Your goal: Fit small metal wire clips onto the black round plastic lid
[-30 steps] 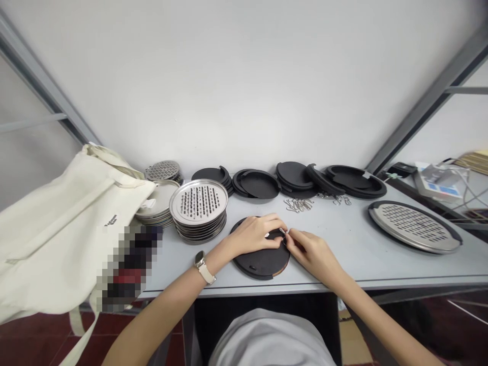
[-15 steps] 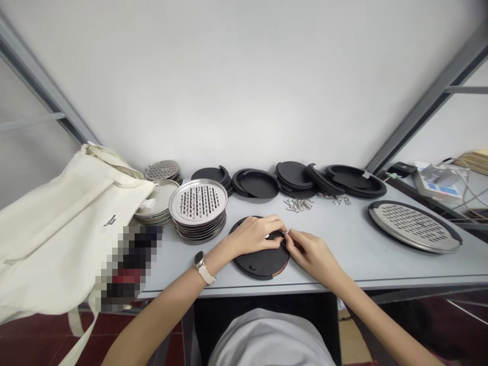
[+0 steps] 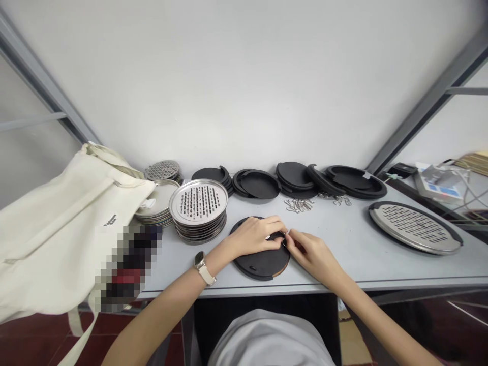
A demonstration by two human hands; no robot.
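Note:
A black round plastic holder (image 3: 263, 265) lies on the table in front of me, a strip of orange-brown showing at its lower right rim. My left hand (image 3: 259, 235) rests across the top of it, fingers bent and gripping near its right edge. At that edge, the closed fingertips of my right hand (image 3: 309, 250) pinch a small metal wire clip (image 3: 284, 242), mostly hidden by the fingers. Beyond my hands, several loose wire clips (image 3: 299, 205) lie in a pile.
Stacked metal grater discs (image 3: 198, 203) stand left of the holder, with more metal discs (image 3: 160, 195) behind. Black holders (image 3: 261, 184) line the wall. A grater disc in a black holder (image 3: 414, 227) lies at right. A cream cloth bag (image 3: 64, 229) covers the left end.

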